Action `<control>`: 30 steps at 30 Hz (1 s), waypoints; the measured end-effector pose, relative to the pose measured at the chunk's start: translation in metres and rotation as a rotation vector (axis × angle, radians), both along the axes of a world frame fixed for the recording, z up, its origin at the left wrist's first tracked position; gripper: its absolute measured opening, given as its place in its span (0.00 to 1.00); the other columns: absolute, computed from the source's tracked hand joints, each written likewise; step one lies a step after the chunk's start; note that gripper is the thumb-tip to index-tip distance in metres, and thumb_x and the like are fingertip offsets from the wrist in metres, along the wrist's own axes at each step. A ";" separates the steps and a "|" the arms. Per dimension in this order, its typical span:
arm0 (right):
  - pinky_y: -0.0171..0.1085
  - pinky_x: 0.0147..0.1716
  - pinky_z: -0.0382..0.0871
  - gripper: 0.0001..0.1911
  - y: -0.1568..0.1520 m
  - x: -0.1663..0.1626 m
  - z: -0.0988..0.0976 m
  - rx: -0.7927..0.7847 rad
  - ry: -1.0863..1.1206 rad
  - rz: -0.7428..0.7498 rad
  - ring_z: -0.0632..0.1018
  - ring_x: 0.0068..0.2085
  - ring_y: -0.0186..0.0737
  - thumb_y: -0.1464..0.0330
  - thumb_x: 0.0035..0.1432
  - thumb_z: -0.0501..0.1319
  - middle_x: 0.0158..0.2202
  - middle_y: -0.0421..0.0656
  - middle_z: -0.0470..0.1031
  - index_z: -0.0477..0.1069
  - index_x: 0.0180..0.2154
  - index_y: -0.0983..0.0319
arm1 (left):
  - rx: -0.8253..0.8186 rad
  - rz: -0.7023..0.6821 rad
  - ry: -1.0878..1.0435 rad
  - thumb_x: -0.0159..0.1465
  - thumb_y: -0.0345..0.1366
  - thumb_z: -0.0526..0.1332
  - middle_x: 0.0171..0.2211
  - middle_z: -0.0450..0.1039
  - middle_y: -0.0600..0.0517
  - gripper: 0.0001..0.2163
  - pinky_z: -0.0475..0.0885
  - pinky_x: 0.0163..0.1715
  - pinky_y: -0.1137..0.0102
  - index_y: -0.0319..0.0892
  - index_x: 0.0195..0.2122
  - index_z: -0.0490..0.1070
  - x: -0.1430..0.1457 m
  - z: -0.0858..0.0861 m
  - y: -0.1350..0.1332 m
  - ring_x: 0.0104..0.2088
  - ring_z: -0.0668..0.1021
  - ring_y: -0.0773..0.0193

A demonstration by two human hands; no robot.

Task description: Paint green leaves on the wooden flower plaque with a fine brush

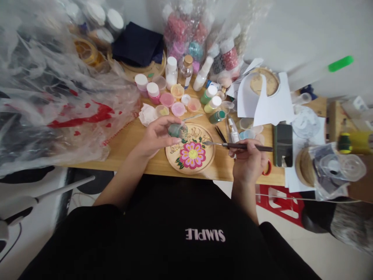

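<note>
My left hand (157,134) is closed around a small clear cup (176,130) with greenish contents, tilted above the upper left of a round wooden board (207,165). In my right hand (249,161) is a palette knife (239,146) with a dark handle, its thin metal blade pointing left over the board's right edge. A pink and magenta flower (192,155) with a yellow centre and dark green leaves covers the lower part of the board. Gold outlines show above the flower, partly hidden by the cup.
Behind the board stand small cups of coloured material (178,109), a jar of green (218,116) and several white-capped bottles (171,72). Black tweezers (221,134), a phone (283,145) and red-handled scissors (267,167) lie to the right. Plastic bags (87,112) cover the left side.
</note>
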State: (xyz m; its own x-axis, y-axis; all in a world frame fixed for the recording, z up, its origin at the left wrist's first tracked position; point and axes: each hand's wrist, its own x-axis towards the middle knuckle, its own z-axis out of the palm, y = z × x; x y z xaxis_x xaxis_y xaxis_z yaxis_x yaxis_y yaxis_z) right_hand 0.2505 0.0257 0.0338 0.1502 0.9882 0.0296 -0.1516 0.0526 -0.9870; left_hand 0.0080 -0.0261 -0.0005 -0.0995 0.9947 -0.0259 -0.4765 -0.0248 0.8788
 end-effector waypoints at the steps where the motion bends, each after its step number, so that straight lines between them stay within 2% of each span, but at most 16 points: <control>1: 0.32 0.15 0.62 0.07 -0.002 0.003 -0.002 0.006 -0.026 -0.020 0.73 0.16 0.31 0.66 0.50 0.66 0.20 0.35 0.74 0.73 0.24 0.62 | -0.005 -0.002 0.000 0.46 0.35 0.79 0.36 0.78 0.53 0.20 0.75 0.36 0.71 0.45 0.39 0.78 0.000 0.000 0.000 0.35 0.79 0.66; 8: 0.31 0.20 0.66 0.06 -0.014 0.009 -0.009 0.092 -0.216 0.014 0.73 0.19 0.30 0.68 0.57 0.64 0.19 0.34 0.72 0.74 0.28 0.61 | -0.017 0.006 0.003 0.46 0.37 0.79 0.36 0.79 0.53 0.19 0.75 0.37 0.69 0.45 0.39 0.79 0.001 0.002 0.000 0.35 0.80 0.65; 13: 0.32 0.22 0.67 0.07 -0.016 0.011 -0.009 0.134 -0.301 0.044 0.73 0.20 0.30 0.66 0.60 0.63 0.20 0.34 0.71 0.73 0.30 0.61 | 0.021 0.025 -0.004 0.45 0.37 0.80 0.36 0.80 0.54 0.19 0.75 0.35 0.73 0.45 0.38 0.80 0.000 0.001 0.002 0.33 0.80 0.68; 22: 0.31 0.21 0.67 0.08 -0.016 0.011 -0.012 0.172 -0.318 0.048 0.73 0.20 0.29 0.65 0.60 0.64 0.20 0.34 0.72 0.73 0.29 0.61 | 0.032 0.007 -0.018 0.46 0.37 0.79 0.33 0.80 0.54 0.17 0.76 0.34 0.74 0.46 0.37 0.81 0.000 0.002 0.003 0.33 0.81 0.68; 30: 0.31 0.23 0.68 0.09 -0.018 0.012 -0.008 0.212 -0.381 0.088 0.75 0.22 0.29 0.65 0.62 0.64 0.21 0.35 0.72 0.74 0.30 0.62 | 0.034 0.019 -0.027 0.46 0.34 0.79 0.37 0.80 0.53 0.18 0.76 0.34 0.74 0.45 0.38 0.80 0.000 0.001 0.002 0.34 0.80 0.68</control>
